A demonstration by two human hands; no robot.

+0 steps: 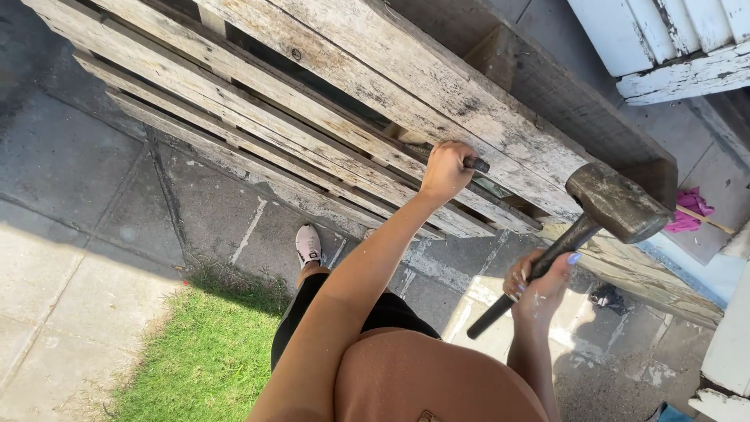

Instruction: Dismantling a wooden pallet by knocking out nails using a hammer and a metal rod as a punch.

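My left hand (445, 170), frame centre, is closed around a dark metal bar (475, 164) whose tip sits in a gap between the boards of the weathered pallet (375, 86), apparently as a wedge; my right hand (541, 283), lower right, grips the handle of a club hammer (617, 202), its head raised just right of the bar; the pallet crosses the upper frame; below, paving, my white shoe (308, 244), grass (207, 352); a pink rag (689, 211) far right.
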